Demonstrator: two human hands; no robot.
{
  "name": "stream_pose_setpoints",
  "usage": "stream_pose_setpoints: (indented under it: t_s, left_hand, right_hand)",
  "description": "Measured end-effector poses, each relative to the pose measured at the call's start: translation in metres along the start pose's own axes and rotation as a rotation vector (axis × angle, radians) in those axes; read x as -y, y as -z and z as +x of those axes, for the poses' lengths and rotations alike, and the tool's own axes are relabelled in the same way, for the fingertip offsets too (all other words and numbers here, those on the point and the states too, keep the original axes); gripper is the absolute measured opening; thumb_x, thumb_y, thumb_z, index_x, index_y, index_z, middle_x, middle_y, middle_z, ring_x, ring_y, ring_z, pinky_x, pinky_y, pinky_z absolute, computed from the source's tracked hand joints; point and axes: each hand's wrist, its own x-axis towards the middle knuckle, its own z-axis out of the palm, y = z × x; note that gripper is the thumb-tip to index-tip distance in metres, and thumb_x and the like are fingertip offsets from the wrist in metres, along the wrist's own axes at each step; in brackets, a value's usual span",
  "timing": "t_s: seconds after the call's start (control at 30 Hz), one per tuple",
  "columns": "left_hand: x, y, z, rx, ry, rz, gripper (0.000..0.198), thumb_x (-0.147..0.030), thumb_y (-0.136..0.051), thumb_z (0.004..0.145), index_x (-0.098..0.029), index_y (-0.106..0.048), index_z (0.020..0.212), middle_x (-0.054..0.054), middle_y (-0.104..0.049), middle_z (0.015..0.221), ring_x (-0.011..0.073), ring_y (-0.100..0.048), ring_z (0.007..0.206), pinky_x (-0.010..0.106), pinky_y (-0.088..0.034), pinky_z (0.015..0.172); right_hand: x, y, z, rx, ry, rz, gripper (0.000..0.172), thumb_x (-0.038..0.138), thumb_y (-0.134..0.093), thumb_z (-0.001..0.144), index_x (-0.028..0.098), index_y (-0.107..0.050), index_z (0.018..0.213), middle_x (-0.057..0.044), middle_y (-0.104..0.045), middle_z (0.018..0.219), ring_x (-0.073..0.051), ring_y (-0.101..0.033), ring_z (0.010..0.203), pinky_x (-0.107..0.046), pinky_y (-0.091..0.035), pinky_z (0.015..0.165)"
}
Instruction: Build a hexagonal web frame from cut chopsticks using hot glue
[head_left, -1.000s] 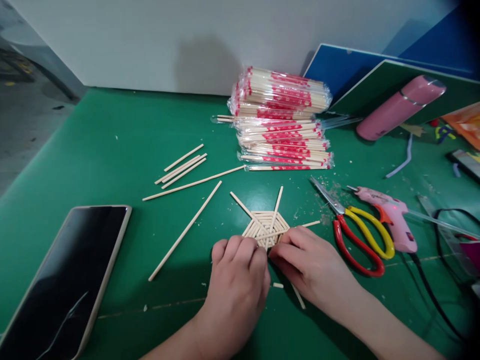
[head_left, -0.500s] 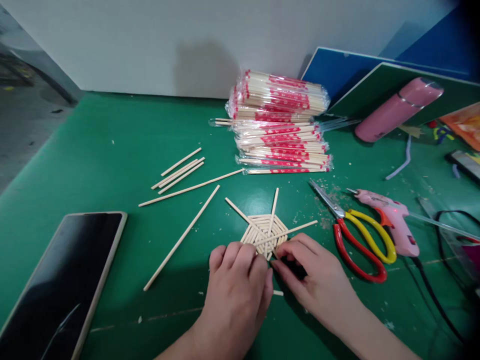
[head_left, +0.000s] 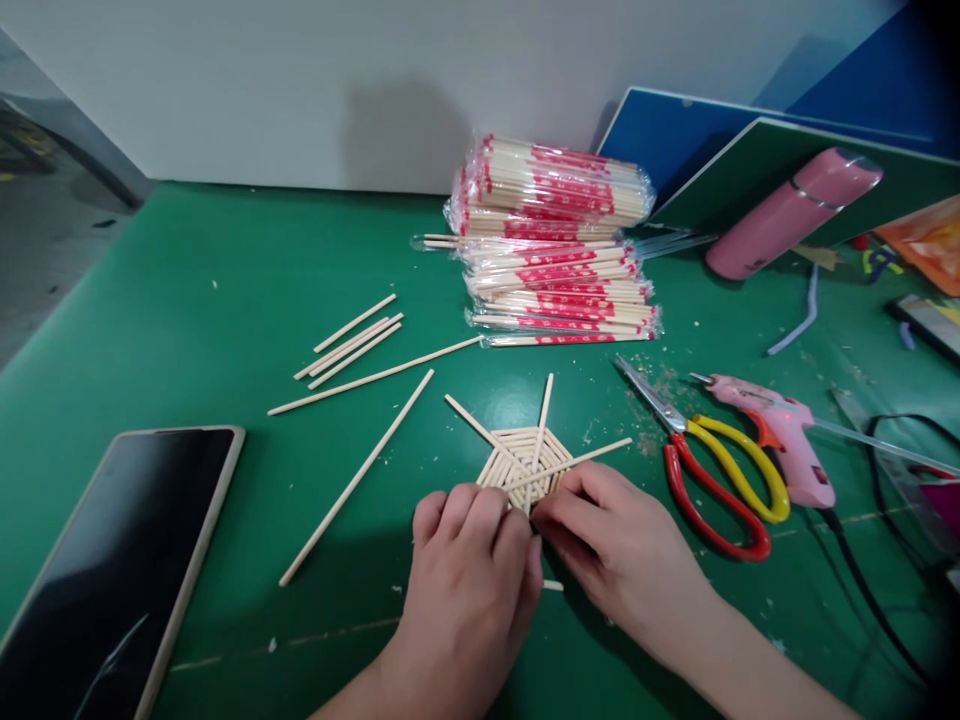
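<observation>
Both left hand and right hand pinch the stick web on green table (white wall behind).

One head cam only, aimed fwd & down, close over the green table.

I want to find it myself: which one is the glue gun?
On the green table's right side, find the red-and-yellow scissors. The glue gun lies just right of them. Pink like the bottle behind, it alone has an orange trigger.
</observation>
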Motion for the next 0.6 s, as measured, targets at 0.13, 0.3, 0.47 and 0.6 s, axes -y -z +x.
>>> stream_pose_setpoints:
  t_s: [0.13, 0.3, 0.47, 0.6]
  left_hand:
    - [0.0003, 0.0003, -0.0001, -0.011, 0.002, 0.001, 0.009, -0.020, -0.046, 0.080, -0.019, -0.054, 0.076, 0.002, -0.054, 0.078, 0.0185, -0.047, 0.077, 0.037, -0.032, 0.071]
    - [0.0008, 0.0004, -0.0009, 0.002, 0.003, -0.006, 0.010, -0.020, -0.045, 0.081, -0.020, -0.054, 0.075, 0.001, -0.053, 0.077, 0.0183, -0.047, 0.077, 0.036, -0.032, 0.072]
    - [0.0003, 0.0006, -0.0004, -0.006, 0.002, -0.011, 0.009, -0.020, -0.046, 0.081, -0.020, -0.053, 0.074, 0.001, -0.053, 0.076, 0.0179, -0.046, 0.077, 0.036, -0.031, 0.072]
    - [-0.0002, 0.0004, 0.0005, -0.016, 0.004, -0.012, 0.009, -0.020, -0.047, 0.080, -0.020, -0.054, 0.073, 0.001, -0.053, 0.075, 0.0178, -0.046, 0.077, 0.036, -0.031, 0.072]
  right_hand:
    - [0.0018, -0.0007, -0.0009, -0.008, -0.011, 0.008, 0.015, 0.020, -0.045, 0.083, 0.021, -0.060, 0.079, -0.001, -0.051, 0.078, -0.013, -0.047, 0.072, -0.025, -0.038, 0.063]
    - [0.0024, -0.0033, -0.0012, -0.030, -0.035, 0.013, 0.015, 0.020, -0.046, 0.082, 0.021, -0.060, 0.079, -0.001, -0.051, 0.077, -0.013, -0.046, 0.071, -0.025, -0.037, 0.062]
    - [0.0015, -0.0050, 0.0001, -0.042, -0.035, 0.015, 0.016, 0.020, -0.045, 0.083, 0.022, -0.060, 0.078, -0.001, -0.051, 0.077, -0.013, -0.047, 0.071, -0.025, -0.037, 0.062]
    - [-0.0005, -0.0022, -0.0007, -0.064, -0.038, 0.105, 0.011, 0.020, -0.046, 0.083, 0.022, -0.057, 0.082, -0.001, -0.053, 0.081, -0.013, -0.049, 0.074, -0.025, -0.038, 0.064]
